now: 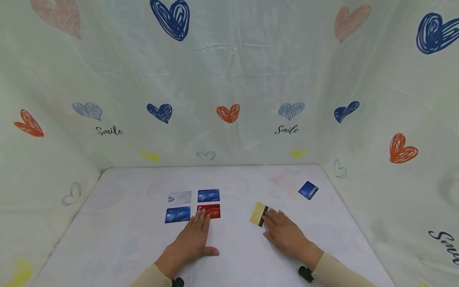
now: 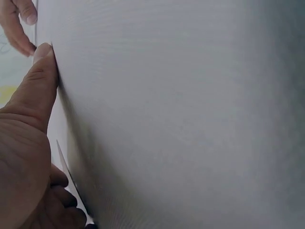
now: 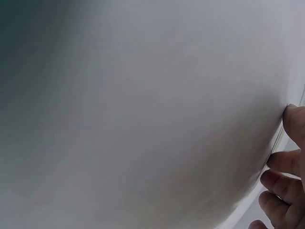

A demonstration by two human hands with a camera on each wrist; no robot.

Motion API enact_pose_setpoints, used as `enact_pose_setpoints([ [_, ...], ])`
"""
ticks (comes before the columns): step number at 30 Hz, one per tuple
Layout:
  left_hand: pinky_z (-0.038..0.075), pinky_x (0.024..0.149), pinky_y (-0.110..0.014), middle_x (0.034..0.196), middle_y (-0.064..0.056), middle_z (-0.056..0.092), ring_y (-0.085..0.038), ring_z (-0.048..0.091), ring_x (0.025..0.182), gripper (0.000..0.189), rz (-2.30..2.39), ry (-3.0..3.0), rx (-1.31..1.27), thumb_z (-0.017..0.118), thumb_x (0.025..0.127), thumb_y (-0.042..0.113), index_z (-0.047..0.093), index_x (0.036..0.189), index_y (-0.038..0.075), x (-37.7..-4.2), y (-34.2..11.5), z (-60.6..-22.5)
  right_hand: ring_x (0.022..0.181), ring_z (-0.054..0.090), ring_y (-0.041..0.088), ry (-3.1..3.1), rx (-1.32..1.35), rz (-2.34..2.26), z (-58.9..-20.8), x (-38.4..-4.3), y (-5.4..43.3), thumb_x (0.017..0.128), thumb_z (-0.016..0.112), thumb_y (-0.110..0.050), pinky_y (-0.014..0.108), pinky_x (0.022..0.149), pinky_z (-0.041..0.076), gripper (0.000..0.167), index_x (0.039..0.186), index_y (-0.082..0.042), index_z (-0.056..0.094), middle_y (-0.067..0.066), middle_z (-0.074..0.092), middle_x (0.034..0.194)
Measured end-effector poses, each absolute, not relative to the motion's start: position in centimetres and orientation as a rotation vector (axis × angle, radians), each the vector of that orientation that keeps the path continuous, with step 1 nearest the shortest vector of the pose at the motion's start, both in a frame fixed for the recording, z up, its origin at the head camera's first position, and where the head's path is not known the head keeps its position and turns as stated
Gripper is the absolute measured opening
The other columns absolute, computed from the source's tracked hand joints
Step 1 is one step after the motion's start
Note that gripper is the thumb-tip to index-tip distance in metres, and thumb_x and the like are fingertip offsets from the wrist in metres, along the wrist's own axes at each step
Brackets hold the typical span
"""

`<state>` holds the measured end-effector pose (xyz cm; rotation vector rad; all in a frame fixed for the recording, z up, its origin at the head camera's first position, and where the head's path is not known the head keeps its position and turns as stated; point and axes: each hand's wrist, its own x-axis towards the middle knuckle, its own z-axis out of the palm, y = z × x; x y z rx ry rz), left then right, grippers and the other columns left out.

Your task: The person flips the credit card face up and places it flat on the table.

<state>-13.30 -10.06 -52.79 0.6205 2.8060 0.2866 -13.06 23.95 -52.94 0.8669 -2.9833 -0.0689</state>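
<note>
My left hand (image 1: 191,239) lies palm down, its extended fingertips on a red VIP card (image 1: 216,211) and its thumb spread to the right on the table. Beside that card are a blue VIP card (image 1: 177,214), a second blue VIP card (image 1: 208,195) and a silver-grey card (image 1: 180,197), together in two rows. To the right, a yellow card (image 1: 257,214) with a dark stripe lies tilted. My right hand (image 1: 287,235) touches its striped edge with the fingertips, the fingers fairly straight. The right wrist view shows those fingers (image 3: 281,186) low against the tabletop.
Farther back on the right, another blue card (image 1: 308,190) with a pale stripe lies at an angle on the white table (image 1: 143,255). A pale curtain (image 1: 229,79) printed with hearts hangs behind and at both sides.
</note>
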Motion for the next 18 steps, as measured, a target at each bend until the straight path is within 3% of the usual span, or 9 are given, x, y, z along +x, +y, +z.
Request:
enact_pose_setpoints([
  [5, 0.025, 0.127, -0.058, 0.172, -0.021, 0.028, -0.042, 0.021, 0.161, 0.115, 0.298, 2.801, 0.655, 0.078, 0.082, 0.067, 0.032, 0.163, 0.0, -13.1, -9.9, -52.8, 0.149, 0.048, 0.035, -2.982, 0.943, -0.093, -52.9, -13.2, 21.8, 0.106, 0.062, -0.036, 0.05, 0.122, 0.039, 0.055, 0.146, 0.002, 0.058, 0.018, 0.056, 0.154],
  [13, 0.027, 0.128, -0.053, 0.173, -0.009, 0.033, -0.028, 0.028, 0.161, 0.081, 0.325, 2.739, 0.764, 0.067, 0.099, 0.05, 0.039, 0.163, 0.008, -11.8, -7.2, -52.1, 0.152, 0.045, 0.029, -3.053, 0.989, -0.156, -52.6, -12.7, 17.8, 0.108, 0.056, -0.046, 0.05, 0.125, 0.034, 0.057, 0.154, -0.011, 0.054, 0.008, 0.054, 0.158],
  [18, 0.029, 0.128, -0.051, 0.17, -0.009, 0.037, -0.027, 0.031, 0.16, 0.074, 0.253, 2.736, 0.843, 0.061, 0.104, 0.049, 0.042, 0.161, 0.007, -11.1, -5.6, -52.1, 0.152, 0.045, 0.025, -3.041, 1.027, -0.2, -52.6, -12.0, 15.3, 0.107, 0.054, -0.052, 0.049, 0.125, 0.035, 0.06, 0.154, -0.014, 0.055, 0.005, 0.054, 0.159],
])
